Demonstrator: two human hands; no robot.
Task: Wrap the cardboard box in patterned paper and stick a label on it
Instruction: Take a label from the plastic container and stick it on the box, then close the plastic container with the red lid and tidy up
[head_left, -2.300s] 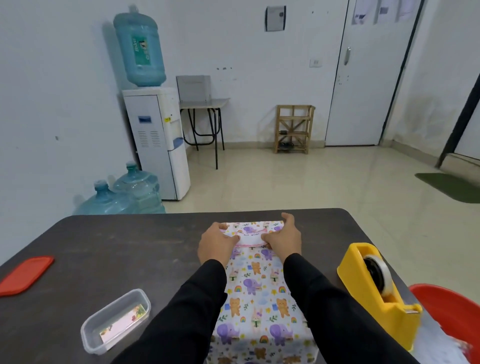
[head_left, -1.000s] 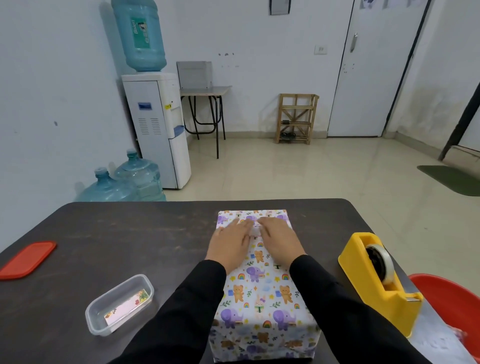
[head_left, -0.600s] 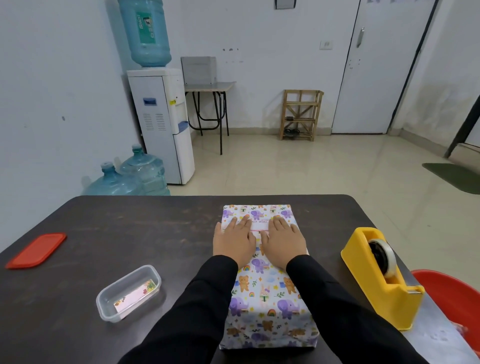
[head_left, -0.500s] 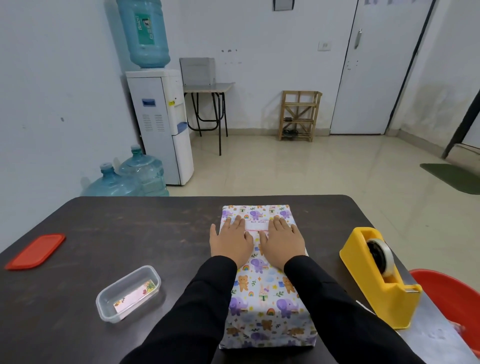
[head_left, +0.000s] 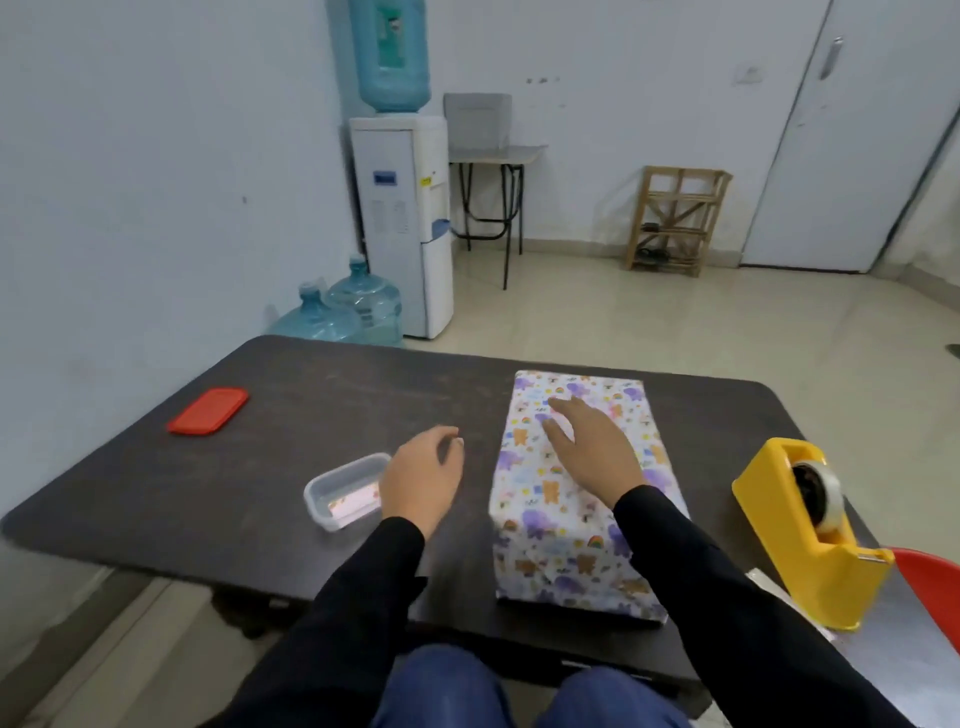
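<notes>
The box wrapped in animal-patterned paper lies lengthwise on the dark table, right of centre. My right hand rests flat on its top with straight fingers, covering the spot where the label was pressed; the label itself is hidden. My left hand hovers off the box to its left, fingers loosely curled and holding nothing, just right of a clear plastic tub that holds a paper label.
A yellow tape dispenser stands at the table's right edge, with a red chair beyond it. A red lid lies at the far left. A water cooler and spare bottles stand behind the table.
My left hand lifted off the box top and moved left toward the plastic tub. The right hand stays flat on the box. The view swung left and down.
</notes>
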